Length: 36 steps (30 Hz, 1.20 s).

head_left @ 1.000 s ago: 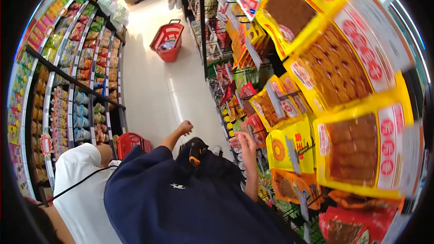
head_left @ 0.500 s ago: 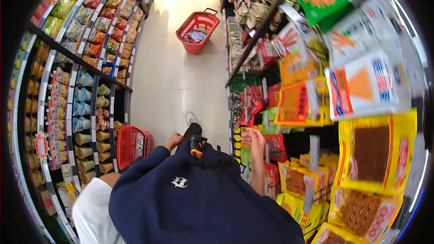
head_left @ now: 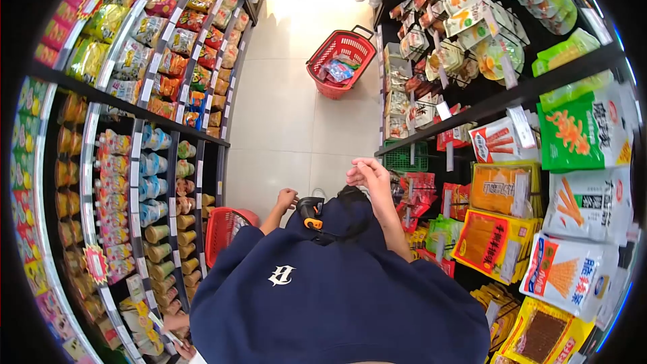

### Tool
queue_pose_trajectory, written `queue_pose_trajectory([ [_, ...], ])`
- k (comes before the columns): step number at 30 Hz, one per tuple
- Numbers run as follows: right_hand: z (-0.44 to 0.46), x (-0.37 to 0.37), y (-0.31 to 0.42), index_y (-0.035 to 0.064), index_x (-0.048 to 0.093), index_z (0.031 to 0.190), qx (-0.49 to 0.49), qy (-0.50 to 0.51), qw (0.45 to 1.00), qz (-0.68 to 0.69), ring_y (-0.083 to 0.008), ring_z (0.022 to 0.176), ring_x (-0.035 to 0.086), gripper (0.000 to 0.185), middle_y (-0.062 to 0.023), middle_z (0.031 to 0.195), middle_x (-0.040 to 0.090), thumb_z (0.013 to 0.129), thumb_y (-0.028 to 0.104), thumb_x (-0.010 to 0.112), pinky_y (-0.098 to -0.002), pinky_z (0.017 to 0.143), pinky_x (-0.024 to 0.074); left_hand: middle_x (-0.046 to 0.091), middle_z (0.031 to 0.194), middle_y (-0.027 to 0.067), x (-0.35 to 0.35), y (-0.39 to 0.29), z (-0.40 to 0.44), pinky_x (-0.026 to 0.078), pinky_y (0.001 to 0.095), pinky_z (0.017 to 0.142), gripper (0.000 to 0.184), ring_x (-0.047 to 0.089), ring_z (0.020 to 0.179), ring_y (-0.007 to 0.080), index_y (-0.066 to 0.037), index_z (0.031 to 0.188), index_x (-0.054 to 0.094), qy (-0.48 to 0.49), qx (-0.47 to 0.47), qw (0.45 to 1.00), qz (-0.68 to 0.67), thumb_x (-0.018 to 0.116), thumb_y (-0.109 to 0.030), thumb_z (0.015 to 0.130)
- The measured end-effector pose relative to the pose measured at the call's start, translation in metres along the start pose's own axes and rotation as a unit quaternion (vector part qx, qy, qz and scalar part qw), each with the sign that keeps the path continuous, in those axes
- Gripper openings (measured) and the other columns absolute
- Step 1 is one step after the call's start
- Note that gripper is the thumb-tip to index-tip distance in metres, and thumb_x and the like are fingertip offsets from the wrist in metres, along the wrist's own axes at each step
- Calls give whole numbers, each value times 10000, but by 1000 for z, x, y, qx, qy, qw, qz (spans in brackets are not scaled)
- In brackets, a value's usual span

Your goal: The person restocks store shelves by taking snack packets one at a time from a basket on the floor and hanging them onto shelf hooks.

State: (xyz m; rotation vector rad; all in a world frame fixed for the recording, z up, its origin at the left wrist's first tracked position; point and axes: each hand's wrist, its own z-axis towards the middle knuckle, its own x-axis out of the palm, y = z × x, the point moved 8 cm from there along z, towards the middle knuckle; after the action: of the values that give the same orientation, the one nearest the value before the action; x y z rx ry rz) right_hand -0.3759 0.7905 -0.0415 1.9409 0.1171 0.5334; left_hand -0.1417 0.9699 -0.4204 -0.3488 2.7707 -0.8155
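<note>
My left hand (head_left: 288, 198) hangs low in front of me, its fingers curled in with nothing visible in them. It is nearest to a red shopping basket (head_left: 219, 232) on the floor by the left shelf. My right hand (head_left: 369, 174) is raised ahead of my body on the right side of the aisle, with loosely bent fingers and nothing held. To its right hang red snack packets (head_left: 421, 190) and yellow-edged snack packs (head_left: 490, 246). A black and orange device (head_left: 311, 213) sits at the front of my navy top (head_left: 337, 283).
Another red basket (head_left: 342, 64) with packets inside stands farther up the tiled aisle (head_left: 276, 114). Shelves of bagged snacks (head_left: 174, 65) and cups (head_left: 153, 189) line the left. Another person's hands (head_left: 176, 323) hold a pale flat object at lower left.
The view has shifted, so the aisle and shelves sit farther right. My right hand has risen and moved inward from the right shelf, its fingers more bent. The other person's white clothing has mostly left view.
</note>
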Motion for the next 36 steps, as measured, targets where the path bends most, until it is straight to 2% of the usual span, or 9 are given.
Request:
queue_pose_trajectory([
  [4, 54, 2, -12, 5, 592, 1081, 29, -4, 1000, 12, -160, 723, 665, 216, -101, 854, 672, 970, 180, 532, -278, 699, 549, 692, 831, 142, -13, 15, 16, 535, 358, 576, 222, 649, 682, 190, -7, 942, 662, -24, -32, 998, 39, 584, -190, 845],
  [6, 86, 3, -15, 9, 586, 1098, 40, -8, 999, 18, -155, 722, 664, 222, -98, 860, 672, 971, 183, 531, -277, 686, 549, 678, 763, 119, -20, 10, 30, 501, 323, 592, 207, 623, 679, 144, -10, 847, 683, -25, 115, 982, 150, 603, -201, 837],
  [8, 122, 0, -18, 11, 585, 1101, 47, -14, 998, 33, -150, 720, 661, 224, -96, 863, 672, 972, 186, 530, -275, 687, 547, 675, 760, 115, -26, -6, 30, 498, 322, 590, 212, 623, 680, 146, -11, 848, 680, -21, 173, 959, 222, 599, -207, 842],
  [13, 236, -10, -7, 14, 585, 1103, 55, -28, 996, 59, -145, 722, 659, 227, -94, 865, 672, 974, 191, 525, -274, 692, 544, 667, 751, 106, -72, -34, 66, 491, 320, 584, 223, 622, 684, 152, -14, 849, 674, -14, 38, 970, 238, 588, -220, 853],
  [19, 369, -37, 39, 14, 593, 1089, 76, -89, 988, 105, -153, 730, 656, 233, -92, 851, 670, 971, 202, 520, -268, 702, 533, 662, 796, 100, -102, -205, 109, 501, 322, 561, 231, 631, 675, 189, -26, 940, 649, -25, -114, 988, 99, 553, -228, 881],
  [20, 384, -45, 43, 12, 595, 1082, 77, -108, 985, 110, -153, 731, 657, 233, -89, 848, 670, 971, 202, 518, -270, 708, 533, 664, 847, 103, -104, -234, 133, 517, 331, 546, 256, 633, 669, 205, -37, 1023, 625, -7, -99, 986, 132, 550, -247, 895],
  [27, 432, -84, 40, 15, 602, 1078, 140, -179, 963, 142, -152, 735, 655, 224, -83, 846, 669, 970, 191, 517, -279, 712, 534, 681, 876, 99, -89, -437, 243, 513, 304, 597, 306, 649, 722, 178, -27, 1051, 621, -2, 6, 993, 118, 536, -296, 931],
  [31, 435, -98, 15, 22, 607, 1079, 169, -253, 938, 167, -151, 729, 649, 224, -83, 840, 668, 972, 197, 518, -280, 703, 528, 679, 839, 86, -57, -491, 311, 505, 284, 570, 283, 637, 686, 153, -20, 1044, 623, 43, 22, 984, 171, 564, -267, 919],
  [36, 423, -88, -16, 4, 599, 1080, 225, -350, 887, 199, -162, 738, 638, 228, -92, 847, 656, 974, 185, 510, -291, 701, 526, 669, 792, 73, -15, -489, 411, 469, 260, 472, 239, 605, 596, 130, -11, 1008, 627, 115, -28, 956, 268, 564, -217, 905],
])
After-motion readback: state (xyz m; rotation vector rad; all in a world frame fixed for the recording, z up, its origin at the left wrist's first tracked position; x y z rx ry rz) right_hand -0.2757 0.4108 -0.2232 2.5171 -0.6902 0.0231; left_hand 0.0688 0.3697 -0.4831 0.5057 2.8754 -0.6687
